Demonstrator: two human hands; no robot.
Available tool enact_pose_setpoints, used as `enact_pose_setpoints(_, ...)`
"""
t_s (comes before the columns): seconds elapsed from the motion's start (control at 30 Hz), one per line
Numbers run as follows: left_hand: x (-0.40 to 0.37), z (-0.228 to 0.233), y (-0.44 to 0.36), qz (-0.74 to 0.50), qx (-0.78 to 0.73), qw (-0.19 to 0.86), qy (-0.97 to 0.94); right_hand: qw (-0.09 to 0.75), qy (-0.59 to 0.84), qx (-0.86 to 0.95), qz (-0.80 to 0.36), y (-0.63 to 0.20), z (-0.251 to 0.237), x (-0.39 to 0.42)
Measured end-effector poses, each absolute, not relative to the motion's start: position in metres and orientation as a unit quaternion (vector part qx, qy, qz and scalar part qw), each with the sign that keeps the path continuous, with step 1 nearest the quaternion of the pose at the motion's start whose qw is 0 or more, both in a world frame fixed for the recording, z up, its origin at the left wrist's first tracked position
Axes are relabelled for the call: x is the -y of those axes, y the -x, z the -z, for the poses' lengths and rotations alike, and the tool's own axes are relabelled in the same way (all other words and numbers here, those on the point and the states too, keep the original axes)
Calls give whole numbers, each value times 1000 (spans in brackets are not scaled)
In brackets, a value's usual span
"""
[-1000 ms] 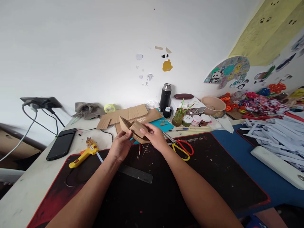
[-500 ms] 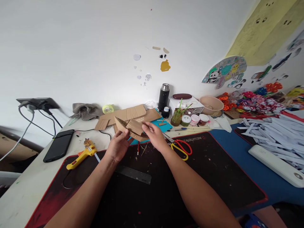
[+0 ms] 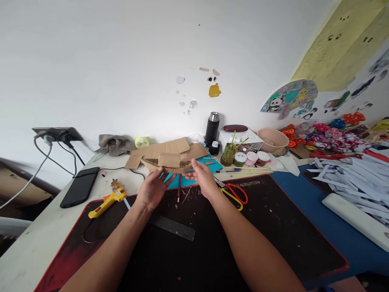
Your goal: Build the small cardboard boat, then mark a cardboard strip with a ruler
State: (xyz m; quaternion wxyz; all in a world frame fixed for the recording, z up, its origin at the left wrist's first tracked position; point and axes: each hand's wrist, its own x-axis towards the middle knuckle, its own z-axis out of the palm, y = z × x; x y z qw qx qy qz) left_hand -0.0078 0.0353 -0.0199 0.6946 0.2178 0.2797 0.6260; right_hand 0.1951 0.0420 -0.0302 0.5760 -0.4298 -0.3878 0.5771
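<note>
A small cardboard boat (image 3: 169, 160) with a pointed end and a curved cardboard cover over its middle is held up level above the back of the dark mat. My left hand (image 3: 151, 187) grips its lower left side, thumb on the near wall. At the right end, my right hand (image 3: 203, 175) pinches it between thumb and fingers. Below it lie a red pencil (image 3: 179, 188) and a clear ruler (image 3: 173, 228). Scissors (image 3: 235, 194) with red and yellow handles lie just right of my right hand. Flat cardboard pieces (image 3: 174, 145) lie behind the boat.
A yellow glue gun (image 3: 108, 202) and a black phone (image 3: 80, 187) are at left. Paint jars (image 3: 251, 158), a jar of green water with brushes (image 3: 229, 156) and a black flask (image 3: 212, 129) stand at the back. Paper strips (image 3: 349, 178) are heaped at right.
The cardboard boat has turned from a slant to nearly level, its side now facing me. My right hand has come down to its right end. The view has shifted slightly.
</note>
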Motion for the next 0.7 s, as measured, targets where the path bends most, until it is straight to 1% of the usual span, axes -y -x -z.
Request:
enact_pose_setpoints(0.13, -32, 18, 5, -611, -273, 708, -226, 582, 427, 379, -579, -196, 29, -42)
enact_pose_setpoints(0.37, -31, 18, 10, -561, -275, 739, -251, 592, 463, 406, -520, -200, 37, -48)
enact_pose_setpoints(0.53, -35, 25, 11, -569, -312, 723, -237, 586, 467, 438, -497, -197, 41, -48)
enact_pose_setpoints(0.7, -36, 25, 10, -597, -330, 684, -259, 570, 472, 461, -490, -196, 43, -47)
